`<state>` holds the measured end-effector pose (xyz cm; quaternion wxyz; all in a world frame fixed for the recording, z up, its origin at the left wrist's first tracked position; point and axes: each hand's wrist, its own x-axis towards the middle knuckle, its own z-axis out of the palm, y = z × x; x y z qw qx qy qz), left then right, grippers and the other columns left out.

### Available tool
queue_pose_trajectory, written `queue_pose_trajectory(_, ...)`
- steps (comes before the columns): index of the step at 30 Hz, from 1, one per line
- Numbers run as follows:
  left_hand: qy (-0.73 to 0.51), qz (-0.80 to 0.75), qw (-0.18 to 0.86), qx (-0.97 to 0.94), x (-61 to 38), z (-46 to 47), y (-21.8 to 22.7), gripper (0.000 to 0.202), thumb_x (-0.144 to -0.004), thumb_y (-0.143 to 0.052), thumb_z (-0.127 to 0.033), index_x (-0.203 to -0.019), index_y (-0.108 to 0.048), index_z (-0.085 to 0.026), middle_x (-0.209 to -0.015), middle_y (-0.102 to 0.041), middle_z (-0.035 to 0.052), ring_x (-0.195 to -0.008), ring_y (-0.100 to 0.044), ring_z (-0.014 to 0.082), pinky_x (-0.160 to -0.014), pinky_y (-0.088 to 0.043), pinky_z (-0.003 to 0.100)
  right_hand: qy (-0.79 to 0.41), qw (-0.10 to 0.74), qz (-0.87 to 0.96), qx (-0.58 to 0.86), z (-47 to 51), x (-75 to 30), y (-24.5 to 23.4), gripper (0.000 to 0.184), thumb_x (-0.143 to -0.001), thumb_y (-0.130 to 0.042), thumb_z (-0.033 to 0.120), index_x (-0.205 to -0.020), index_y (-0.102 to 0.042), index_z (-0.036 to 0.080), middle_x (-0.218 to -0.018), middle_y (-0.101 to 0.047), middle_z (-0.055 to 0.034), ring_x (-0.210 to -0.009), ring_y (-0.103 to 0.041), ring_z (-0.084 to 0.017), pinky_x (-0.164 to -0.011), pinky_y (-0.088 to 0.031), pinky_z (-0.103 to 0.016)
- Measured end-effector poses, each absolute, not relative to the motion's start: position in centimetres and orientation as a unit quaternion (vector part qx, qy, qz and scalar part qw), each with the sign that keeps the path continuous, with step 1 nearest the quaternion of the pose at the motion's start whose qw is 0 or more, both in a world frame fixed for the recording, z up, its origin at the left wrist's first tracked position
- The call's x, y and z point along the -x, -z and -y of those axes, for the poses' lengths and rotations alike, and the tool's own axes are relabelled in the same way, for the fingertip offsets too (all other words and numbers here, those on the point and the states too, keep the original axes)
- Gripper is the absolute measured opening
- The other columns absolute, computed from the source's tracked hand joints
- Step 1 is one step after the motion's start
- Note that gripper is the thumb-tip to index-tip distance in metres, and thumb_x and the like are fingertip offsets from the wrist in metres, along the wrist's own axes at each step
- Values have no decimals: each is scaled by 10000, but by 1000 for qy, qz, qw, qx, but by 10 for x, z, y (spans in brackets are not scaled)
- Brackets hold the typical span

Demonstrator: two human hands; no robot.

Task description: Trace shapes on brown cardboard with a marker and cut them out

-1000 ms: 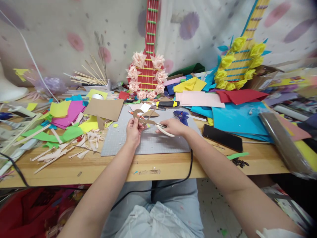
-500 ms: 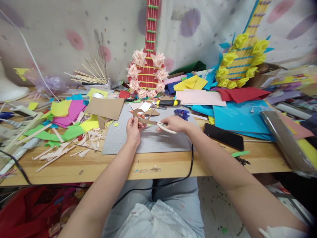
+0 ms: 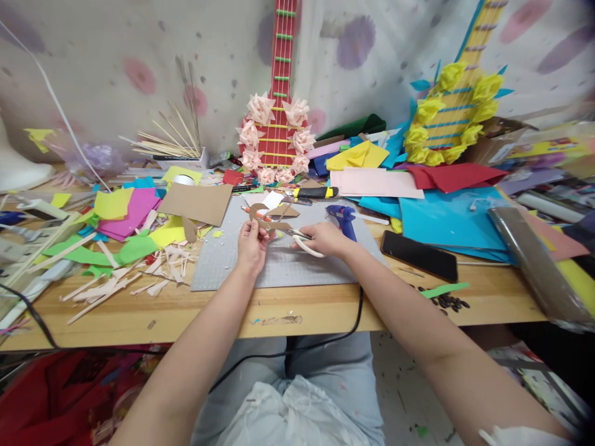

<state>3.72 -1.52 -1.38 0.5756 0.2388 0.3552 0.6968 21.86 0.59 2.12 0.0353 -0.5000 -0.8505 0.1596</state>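
My left hand [image 3: 251,246] pinches a curved piece of brown cardboard [image 3: 261,217] above the grey cutting mat [image 3: 283,263]. My right hand [image 3: 324,238] is closed round the white handles of a pair of scissors [image 3: 304,241], whose blades reach left into the cardboard. Both hands hover close together over the middle of the mat.
A blue glue gun [image 3: 343,218] lies just right of my right hand, its black cord [image 3: 344,325] hanging over the table edge. A black phone [image 3: 418,257], a yellow-handled utility knife [image 3: 312,192], coloured paper sheets [image 3: 446,217], paper scraps [image 3: 134,272], a brown card [image 3: 198,203] and two paper guitars [image 3: 276,142] surround the mat.
My right hand with the scissors has shifted slightly left and back, uncovering more of the glue gun. The left hand keeps its hold on the cardboard.
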Motion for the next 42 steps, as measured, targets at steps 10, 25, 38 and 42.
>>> queue_pose_trajectory(10,-686,-355,584,-253,-39,15,15,256,-758,-606,-353,-688,-426,-184,-479,-467,-92,-418,-450,29,-575,-511,194,-176,15,855,488,-11,-226,-22,572,-705,-409,714,-916,-645,237,-868,-674,-38,-747,-558,-165,-579,-284,-226)
queue_pose_trajectory(25,-694,-391,547,-258,-41,18,11,207,-759,-596,-313,-720,-442,-180,-454,-497,-96,-380,-457,30,-584,-512,214,-187,0,849,493,-10,-223,-30,582,-679,-421,728,-818,-660,216,-759,-653,-29,-652,-508,-141,-557,-263,-234)
queue_pose_trajectory(38,-720,-335,572,-206,-40,15,15,255,-742,-628,-304,-692,-414,-174,-482,-506,-85,-448,-488,33,-624,-524,234,-145,30,849,507,0,-210,-17,598,-753,-329,704,-824,-658,210,-721,-657,-46,-614,-510,-137,-530,-236,-236)
queue_pose_trajectory(42,-716,-324,586,-194,-39,15,14,238,-757,-615,-284,-686,-416,-174,-479,-505,-85,-443,-481,31,-622,-524,230,-135,28,858,495,-2,-210,-13,587,-771,-317,689,-882,-649,219,-785,-671,-52,-664,-534,-151,-545,-245,-233)
